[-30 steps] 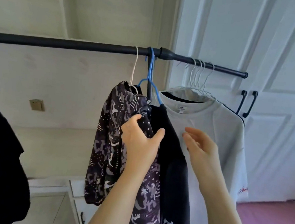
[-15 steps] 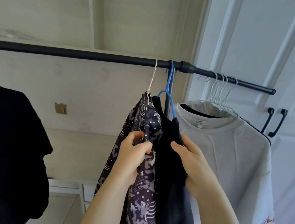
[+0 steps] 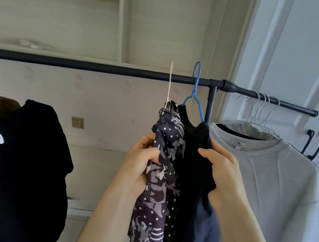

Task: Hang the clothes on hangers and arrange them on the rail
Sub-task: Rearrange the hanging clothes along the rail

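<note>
Clothes hang bunched on the rail point(image 3: 101, 68): our left hand point(image 3: 140, 158) grips the patterned garment point(image 3: 159, 180), our right hand point(image 3: 223, 168) the black top point(image 3: 191, 164) beside it. Both look soft and light; we'd slide them by their hangers' hooks.

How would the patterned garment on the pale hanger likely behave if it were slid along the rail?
Probably floppy: the patterned garment bunches into folds where the left hand grips it. It looks thin, so likely light. Its pale hanger hooks loosely over the rail, so it would probably swing.
</note>
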### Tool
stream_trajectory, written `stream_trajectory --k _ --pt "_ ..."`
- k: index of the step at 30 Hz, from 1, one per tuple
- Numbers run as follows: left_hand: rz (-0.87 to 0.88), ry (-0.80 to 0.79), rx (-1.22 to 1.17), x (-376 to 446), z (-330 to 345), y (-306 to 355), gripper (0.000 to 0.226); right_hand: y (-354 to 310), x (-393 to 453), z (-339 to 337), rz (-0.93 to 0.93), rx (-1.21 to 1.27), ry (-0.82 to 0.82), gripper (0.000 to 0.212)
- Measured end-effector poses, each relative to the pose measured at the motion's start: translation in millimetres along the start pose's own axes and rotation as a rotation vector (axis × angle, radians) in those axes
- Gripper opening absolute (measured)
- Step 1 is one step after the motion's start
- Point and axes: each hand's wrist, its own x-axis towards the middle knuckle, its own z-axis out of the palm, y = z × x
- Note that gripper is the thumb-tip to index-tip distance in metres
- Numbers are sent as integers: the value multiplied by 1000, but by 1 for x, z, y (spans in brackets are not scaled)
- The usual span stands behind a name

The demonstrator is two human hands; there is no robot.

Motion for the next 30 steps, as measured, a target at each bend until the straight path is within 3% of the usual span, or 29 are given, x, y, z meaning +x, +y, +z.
stream_trajectory --k 11,30 --pt "44 69 -42 -37 -93 59 54 21 -24 108 -22 16 -110 41" --pt "109 221 84 -100 -233 131 50 69 -71 255 73 -45 -134 39"
